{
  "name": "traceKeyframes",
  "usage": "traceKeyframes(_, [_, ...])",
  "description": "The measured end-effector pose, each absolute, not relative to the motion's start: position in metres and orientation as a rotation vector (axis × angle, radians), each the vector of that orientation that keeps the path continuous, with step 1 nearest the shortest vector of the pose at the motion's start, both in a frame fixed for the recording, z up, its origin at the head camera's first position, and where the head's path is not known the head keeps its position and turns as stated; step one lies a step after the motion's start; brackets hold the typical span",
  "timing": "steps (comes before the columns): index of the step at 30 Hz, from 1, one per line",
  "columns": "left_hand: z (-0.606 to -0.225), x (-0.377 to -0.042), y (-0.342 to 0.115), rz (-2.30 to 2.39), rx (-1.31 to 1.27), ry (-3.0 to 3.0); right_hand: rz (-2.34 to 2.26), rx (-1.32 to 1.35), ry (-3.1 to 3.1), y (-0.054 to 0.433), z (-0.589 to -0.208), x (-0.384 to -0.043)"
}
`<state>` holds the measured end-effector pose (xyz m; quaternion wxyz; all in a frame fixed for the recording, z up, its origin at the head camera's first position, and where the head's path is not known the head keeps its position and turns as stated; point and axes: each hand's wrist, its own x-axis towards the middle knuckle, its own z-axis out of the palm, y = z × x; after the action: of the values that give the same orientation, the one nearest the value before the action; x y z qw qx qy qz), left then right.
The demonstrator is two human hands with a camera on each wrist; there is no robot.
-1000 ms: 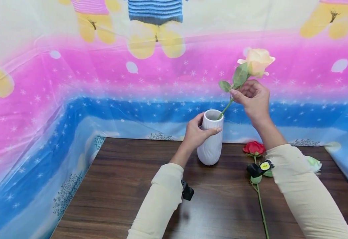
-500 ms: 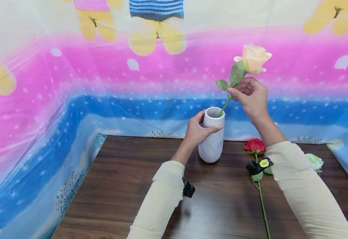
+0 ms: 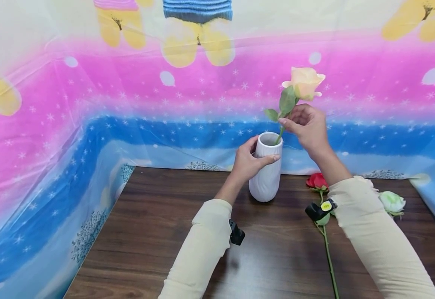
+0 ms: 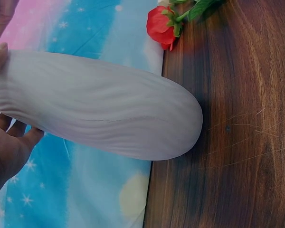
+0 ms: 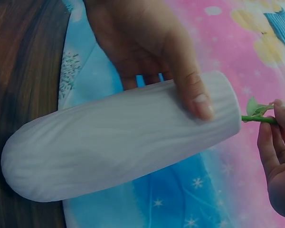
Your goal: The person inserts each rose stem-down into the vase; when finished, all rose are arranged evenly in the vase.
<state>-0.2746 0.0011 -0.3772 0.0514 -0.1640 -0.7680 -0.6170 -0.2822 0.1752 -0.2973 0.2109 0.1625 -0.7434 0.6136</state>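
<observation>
A white ribbed vase point(image 3: 265, 176) stands near the table's back edge in the head view. My left hand point(image 3: 248, 161) grips it just below the rim, thumb across the front and fingers round the far side. Above the mouth, my right hand point(image 3: 308, 128) pinches the green stem of a pale peach rose point(image 3: 305, 83) below the bloom. The stem's lower part is inside the vase, hidden by its wall. In the right wrist view, the stem point(image 5: 256, 118) enters the vase mouth between my right thumb and fingers.
A red rose point(image 3: 317, 181) lies on the dark wooden table point(image 3: 146, 232) right of the vase, its stem running toward the front. A white-green flower point(image 3: 392, 202) lies farther right, partly behind my right sleeve. A printed cloth point(image 3: 202, 104) hangs behind the table.
My right hand has moved down and left, lowering the peach rose, so less of its stem shows above the vase. My left hand keeps its grip on the vase.
</observation>
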Motion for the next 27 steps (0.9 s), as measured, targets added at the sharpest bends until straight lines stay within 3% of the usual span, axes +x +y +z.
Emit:
traceKeyframes(12, [-0.376, -0.278, 0.001, -1.895, -0.504, -2.341, 1.609, 0.426, -2.219, 0.174, -0.312, -0.285])
traceKeyframes(27, [-0.376, -0.277, 0.001, -1.892, -0.484, -2.344, 1.950, 0.348, -2.018, 0.174, -0.307, -0.281])
